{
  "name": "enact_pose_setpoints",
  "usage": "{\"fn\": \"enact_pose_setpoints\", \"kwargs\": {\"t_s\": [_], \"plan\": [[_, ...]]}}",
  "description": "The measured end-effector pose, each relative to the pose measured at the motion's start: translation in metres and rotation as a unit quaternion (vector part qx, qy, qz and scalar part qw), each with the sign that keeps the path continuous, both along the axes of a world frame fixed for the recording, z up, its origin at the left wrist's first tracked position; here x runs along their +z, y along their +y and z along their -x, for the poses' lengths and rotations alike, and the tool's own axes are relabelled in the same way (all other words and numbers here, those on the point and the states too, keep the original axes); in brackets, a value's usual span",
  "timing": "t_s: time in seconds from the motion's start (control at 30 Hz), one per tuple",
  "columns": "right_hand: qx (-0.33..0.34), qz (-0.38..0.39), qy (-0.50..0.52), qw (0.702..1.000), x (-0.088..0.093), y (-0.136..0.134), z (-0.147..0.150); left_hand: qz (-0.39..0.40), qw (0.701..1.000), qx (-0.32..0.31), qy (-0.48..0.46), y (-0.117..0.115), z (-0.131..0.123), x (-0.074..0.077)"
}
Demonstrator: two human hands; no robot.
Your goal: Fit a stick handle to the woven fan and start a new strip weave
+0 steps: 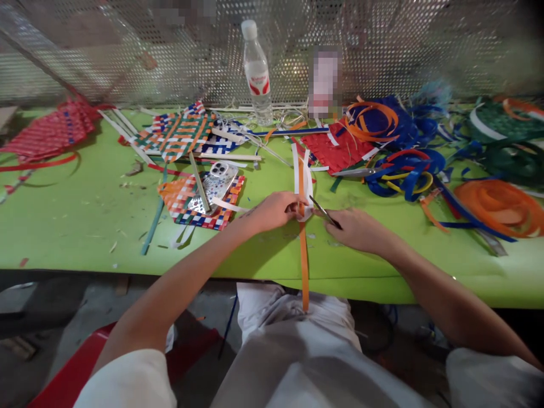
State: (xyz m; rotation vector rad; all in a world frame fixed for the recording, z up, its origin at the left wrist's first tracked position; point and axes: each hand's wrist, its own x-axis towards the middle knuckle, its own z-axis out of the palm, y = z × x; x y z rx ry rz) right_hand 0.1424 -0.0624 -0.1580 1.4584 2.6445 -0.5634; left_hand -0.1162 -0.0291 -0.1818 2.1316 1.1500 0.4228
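Note:
My left hand (pixel 283 208) is closed in a pinch on white strips (pixel 296 175), close above the table. An orange strip (pixel 303 249) runs lengthwise between the white ones, passes under my fingers and hangs over the table's front edge toward my lap. Just to the right, my right hand (pixel 356 228) is closed around a slim dark metal tool (pixel 325 212). Its tip points up and left, beside the white strips. Whether it is a blade or another tool cannot be made out. My left fingertips are partly hidden by the strips.
A phone (pixel 219 181) lies on a checkered woven piece (pixel 178 198) at left. A water bottle (pixel 258 73) stands by the perforated metal screen (pixel 178 56). Scissors (pixel 359 172), a red woven piece (pixel 335 147), blue strips (pixel 382 184) and an orange coil (pixel 497 209) lie right on the green table (pixel 106 226).

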Motion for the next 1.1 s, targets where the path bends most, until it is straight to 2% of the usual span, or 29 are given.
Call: {"fn": "enact_pose_setpoints", "kwargs": {"t_s": [0.17,0.27,0.47,0.87,1.1], "plan": [[-0.011,0.001,-0.005,1.0,-0.001,0.001,-0.002,-0.044,0.993,-0.091,0.059,0.011,0.001,-0.001],[-0.019,0.006,-0.002,1.0,-0.001,0.003,-0.003,-0.064,0.989,-0.116,0.071,0.014,0.002,-0.004],[-0.028,0.038,0.005,0.999,0.001,0.005,-0.004,-0.092,0.982,-0.12,0.114,0.013,0.006,-0.005],[-0.031,0.017,-0.006,0.999,-0.003,-0.001,-0.005,-0.115,0.984,-0.099,0.091,0.006,0.007,-0.01],[0.022,0.005,-0.022,1.0,-0.006,-0.003,-0.009,-0.142,0.983,-0.084,0.083,0.005,0.009,-0.009]]}}
